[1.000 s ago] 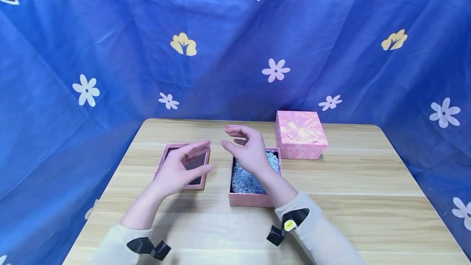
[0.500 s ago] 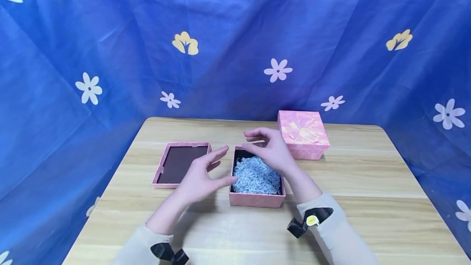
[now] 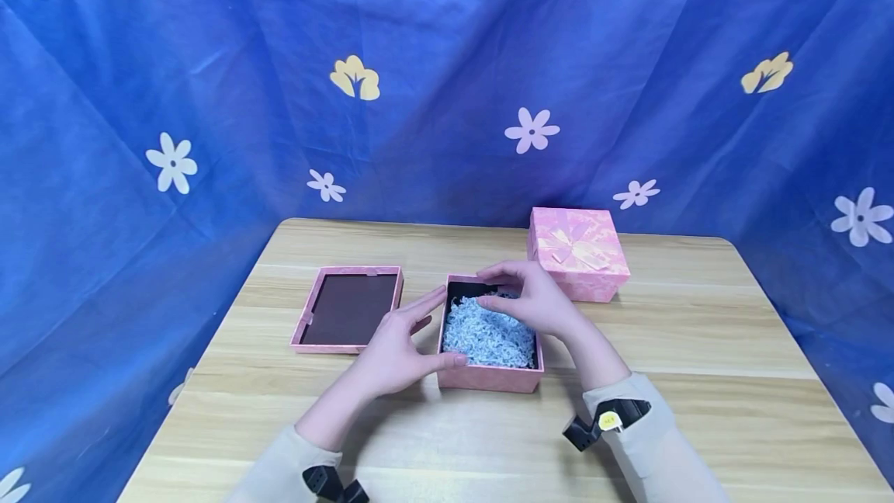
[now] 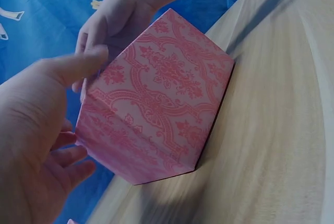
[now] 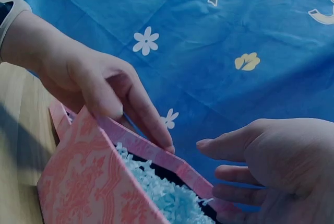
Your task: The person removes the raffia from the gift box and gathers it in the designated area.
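The open pink box (image 3: pixel 489 375), filled with pale blue shredded paper (image 3: pixel 489 332), sits between the two hands on the wooden table (image 3: pixel 698 348). The left hand (image 3: pixel 398 344) lies against the box's left wall with the fingers nearly straight: the thumb touches the near left corner and the other fingers stretch along the left rim. It presses more than it clasps. The right hand (image 3: pixel 534 303) hovers over the far right part of the box with relaxed, slightly bent fingers, just above the paper, and it holds nothing; I cannot tell if the fingertips touch the shreds.

I think the main risk is that the box slides or tips to the right, because only one side is supported and the other hand has no hold on the wall. The loose paper may also spill over the rim if the fingers drag through it. The upturned lid (image 3: pixel 349 309) lies just left of the left hand, and a closed pink gift box (image 3: pixel 576 251) stands just behind the right hand, so a wide motion could knock either one.
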Demonstrator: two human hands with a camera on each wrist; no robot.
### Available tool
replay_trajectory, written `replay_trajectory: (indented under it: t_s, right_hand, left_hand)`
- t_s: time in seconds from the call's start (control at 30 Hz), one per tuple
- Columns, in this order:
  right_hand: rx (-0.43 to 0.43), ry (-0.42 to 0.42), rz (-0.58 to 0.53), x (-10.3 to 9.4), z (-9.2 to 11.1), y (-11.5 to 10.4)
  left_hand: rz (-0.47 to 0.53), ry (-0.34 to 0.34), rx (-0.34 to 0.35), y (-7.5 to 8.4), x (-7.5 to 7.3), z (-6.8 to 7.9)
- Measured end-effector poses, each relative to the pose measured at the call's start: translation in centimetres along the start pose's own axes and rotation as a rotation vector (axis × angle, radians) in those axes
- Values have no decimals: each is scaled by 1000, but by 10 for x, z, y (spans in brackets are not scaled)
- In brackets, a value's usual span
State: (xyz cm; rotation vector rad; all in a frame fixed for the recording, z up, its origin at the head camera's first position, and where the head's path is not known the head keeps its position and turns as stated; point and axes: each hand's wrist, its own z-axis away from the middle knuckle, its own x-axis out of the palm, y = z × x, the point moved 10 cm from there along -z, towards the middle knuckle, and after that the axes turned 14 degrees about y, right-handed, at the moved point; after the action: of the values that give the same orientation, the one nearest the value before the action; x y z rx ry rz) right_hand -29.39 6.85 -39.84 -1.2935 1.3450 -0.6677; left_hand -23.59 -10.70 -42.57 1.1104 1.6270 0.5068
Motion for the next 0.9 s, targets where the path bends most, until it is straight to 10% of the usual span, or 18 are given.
replay_trajectory:
  t_s: [0.9]
  right_hand:
    - [38, -344, 497, 62, 20, 20]
  left_hand:
    - [-99, 25, 29, -4, 1, 8]
